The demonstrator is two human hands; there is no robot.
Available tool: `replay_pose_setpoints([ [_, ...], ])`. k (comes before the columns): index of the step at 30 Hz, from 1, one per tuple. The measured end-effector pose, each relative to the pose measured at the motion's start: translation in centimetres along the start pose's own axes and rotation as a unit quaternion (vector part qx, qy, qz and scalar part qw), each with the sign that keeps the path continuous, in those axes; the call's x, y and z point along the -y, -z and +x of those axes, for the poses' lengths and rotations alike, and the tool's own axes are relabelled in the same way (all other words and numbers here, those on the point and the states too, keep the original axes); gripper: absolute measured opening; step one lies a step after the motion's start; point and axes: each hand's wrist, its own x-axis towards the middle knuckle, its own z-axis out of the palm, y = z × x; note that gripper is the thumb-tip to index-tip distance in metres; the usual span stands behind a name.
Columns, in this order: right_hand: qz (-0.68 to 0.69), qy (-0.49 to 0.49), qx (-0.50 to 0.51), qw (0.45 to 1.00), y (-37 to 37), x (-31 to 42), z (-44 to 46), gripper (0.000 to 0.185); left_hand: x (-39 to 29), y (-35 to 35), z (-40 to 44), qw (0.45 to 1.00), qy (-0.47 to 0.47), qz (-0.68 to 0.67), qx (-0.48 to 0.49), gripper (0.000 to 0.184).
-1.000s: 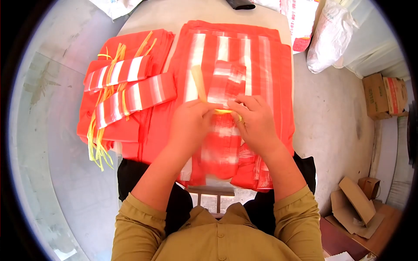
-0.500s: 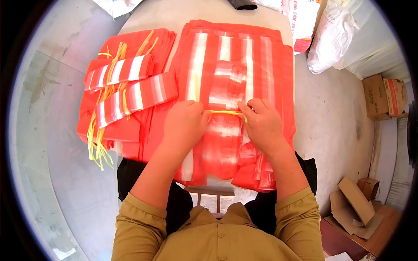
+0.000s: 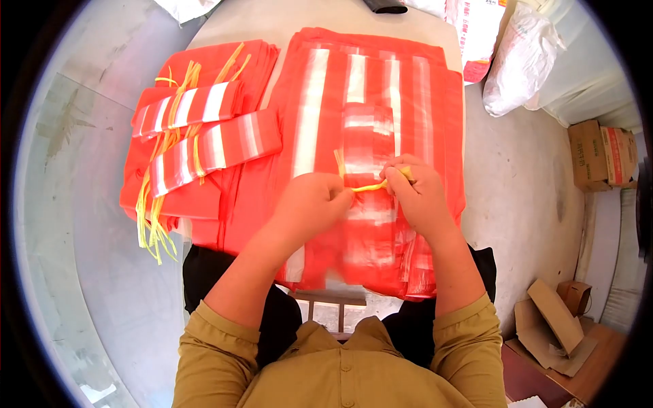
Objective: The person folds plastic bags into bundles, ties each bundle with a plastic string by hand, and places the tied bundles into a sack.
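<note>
A folded bundle of red-and-white striped plastic bags (image 3: 368, 153) lies before me on a larger stack of the same bags (image 3: 309, 112). Across its middle runs a yellow plastic strip (image 3: 368, 187), pinched at both ends. My left hand (image 3: 320, 202) is closed on the strip's left part, a loose end standing up beside the fingers. On the other side, my right hand (image 3: 418, 194) is closed around the right part, with a bit of yellow showing above the thumb. The strip's underside and any knot are hidden.
To the left, two folded striped bundles (image 3: 212, 151) and several loose yellow strips (image 3: 155, 224) lie on another red stack (image 3: 183, 204). White sacks (image 3: 522, 61) stand at the back right. Cardboard boxes (image 3: 590, 156) are on the right, with an opened carton (image 3: 552, 326) lower down.
Both hands have shifted, the left one rightward and lower, the right one slightly right. The bundle has slid a little right, and the strip between the hands now slants.
</note>
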Motion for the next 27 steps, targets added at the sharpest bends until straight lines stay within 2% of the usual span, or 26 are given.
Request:
replay_pose_setpoints([
  [3, 0.053, -0.061, 0.004, 0.997, 0.0, 0.0, 0.1, 0.022, -0.3, -0.1, -0.2, 0.999, 0.028, -0.017, 0.033, 0.022],
  [6, -0.046, 0.038, -0.003, 0.998, 0.4, -1.4, 0.4, 0.026, 0.2, -0.1, 0.0, 0.995, -0.022, 0.094, -0.017, 0.024],
  [9, -0.191, 0.043, 0.004, 0.981, 1.0, -0.8, 0.2, 0.027, 0.6, -0.1, 0.1, 0.970, -0.083, 0.208, -0.091, 0.027],
  [12, -0.245, 0.005, 0.017, 0.969, 0.8, 0.0, 0.1, 0.026, 0.2, -0.1, 0.1, 0.964, -0.054, 0.252, -0.066, 0.025],
  [15, -0.075, 0.017, 0.003, 0.997, 0.4, -0.6, 0.2, 0.025, 0.9, -0.5, 0.1, 0.962, -0.080, 0.242, -0.099, 0.028],
  [18, 0.115, -0.087, 0.047, 0.988, -0.7, 0.3, 0.2, 0.025, 0.8, -0.7, 0.1, 0.962, -0.079, 0.244, -0.099, 0.029],
  [21, 0.157, -0.143, 0.116, 0.970, -1.3, 0.4, 0.2, 0.025, 0.9, -0.8, 0.1, 0.960, -0.082, 0.250, -0.094, 0.025],
  [24, 0.063, -0.119, 0.135, 0.982, -1.2, 0.0, 0.4, 0.021, 0.8, -0.5, 0.1, 0.962, -0.123, 0.190, -0.151, 0.015],
  [27, 0.085, -0.108, 0.119, 0.983, -1.5, -0.2, 0.3, 0.017, -0.4, 0.0, -0.2, 0.957, -0.167, 0.136, -0.196, 0.007],
])
